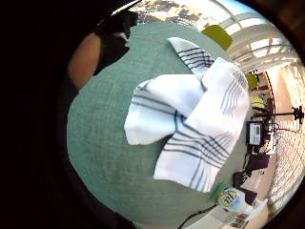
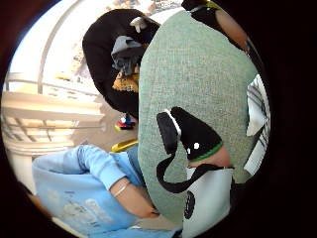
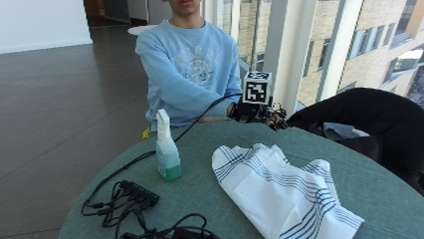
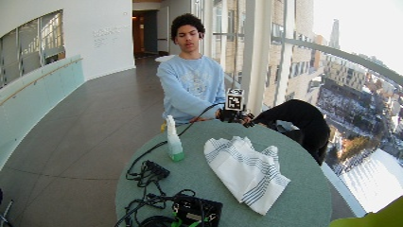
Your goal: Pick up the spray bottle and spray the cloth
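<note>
Past the far side of the cloth (image 3: 281, 191), the gloved right hand (image 3: 260, 114) floats above the table (image 3: 205, 194), fingers loose, holding nothing. The spray bottle (image 3: 166, 146) stands just beside the cloth.

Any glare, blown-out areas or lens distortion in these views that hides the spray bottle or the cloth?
Outside view: spray bottle and cloth evenly lit, windows bright behind. Little finger palm view: strong fisheye curves the table; bottle squeezed at the rim. Wide outside view: sky blown out, both still clear.
</note>
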Tool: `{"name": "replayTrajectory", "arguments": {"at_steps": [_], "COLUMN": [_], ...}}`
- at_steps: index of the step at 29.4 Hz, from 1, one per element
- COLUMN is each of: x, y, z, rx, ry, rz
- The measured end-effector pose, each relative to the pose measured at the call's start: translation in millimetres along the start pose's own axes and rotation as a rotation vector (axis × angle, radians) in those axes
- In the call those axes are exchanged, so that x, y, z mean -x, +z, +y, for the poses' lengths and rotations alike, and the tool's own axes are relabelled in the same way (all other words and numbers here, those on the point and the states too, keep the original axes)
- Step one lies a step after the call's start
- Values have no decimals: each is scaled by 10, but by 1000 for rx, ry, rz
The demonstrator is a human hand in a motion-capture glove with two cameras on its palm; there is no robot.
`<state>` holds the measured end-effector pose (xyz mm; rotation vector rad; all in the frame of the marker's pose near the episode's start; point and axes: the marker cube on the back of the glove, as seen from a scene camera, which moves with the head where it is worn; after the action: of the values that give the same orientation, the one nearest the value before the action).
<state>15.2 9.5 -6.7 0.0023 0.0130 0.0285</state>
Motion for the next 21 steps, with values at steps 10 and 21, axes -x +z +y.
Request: {"name": "replayTrajectory", "arguments": {"at_steps": [10, 21], "x": [-29, -94], "y": [9, -41], "z": [96, 373], "rx": [-2, 30], "ry": [27, 49], "rz": [16, 90]}}
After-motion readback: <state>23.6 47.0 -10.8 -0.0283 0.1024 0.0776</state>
